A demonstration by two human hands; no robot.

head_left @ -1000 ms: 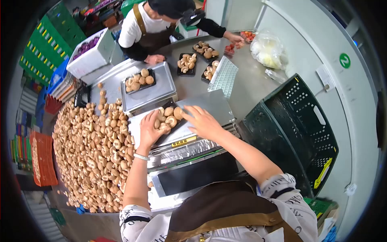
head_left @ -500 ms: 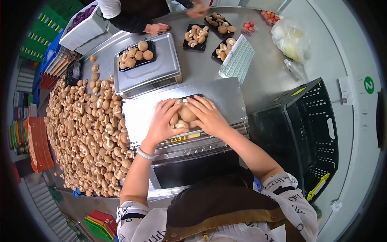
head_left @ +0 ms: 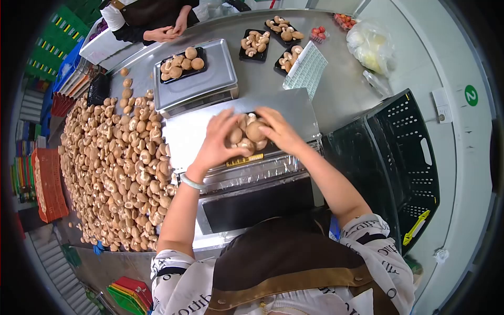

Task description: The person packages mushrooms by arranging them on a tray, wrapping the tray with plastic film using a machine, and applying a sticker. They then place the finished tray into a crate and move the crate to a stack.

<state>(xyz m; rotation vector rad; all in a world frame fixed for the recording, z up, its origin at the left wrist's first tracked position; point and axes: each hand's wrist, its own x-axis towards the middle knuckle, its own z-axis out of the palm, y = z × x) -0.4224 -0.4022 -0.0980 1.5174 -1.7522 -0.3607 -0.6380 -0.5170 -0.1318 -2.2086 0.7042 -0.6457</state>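
Several brown mushrooms (head_left: 255, 131) lie clustered in a dark tray, most of which my hands and the mushrooms hide. My left hand (head_left: 218, 139) curves round the cluster's left side, thumb along the near edge, its fingers apart and partly blurred. On the right, my right hand (head_left: 281, 131) has its fingers spread over the mushrooms and touches them. Under the tray is a metal wrapping surface (head_left: 189, 139) with a yellow label (head_left: 244, 160) at its near side. A black tray of mushrooms (head_left: 182, 65) rests on the scale (head_left: 223, 79) behind.
A large mushroom pile (head_left: 113, 178) covers the left. Further back are filled black trays (head_left: 254, 44), a pale green grid panel (head_left: 306, 68), red tomatoes (head_left: 318, 34) and a plastic bag (head_left: 370, 47). A dark crate (head_left: 415, 168) stands right. A co-worker's hands (head_left: 170, 32) meet at the back.
My hands have shifted from lying over the tray to its sides, uncovering more mushrooms. The co-worker's hands have moved left and come together. The whole view has shifted slightly.
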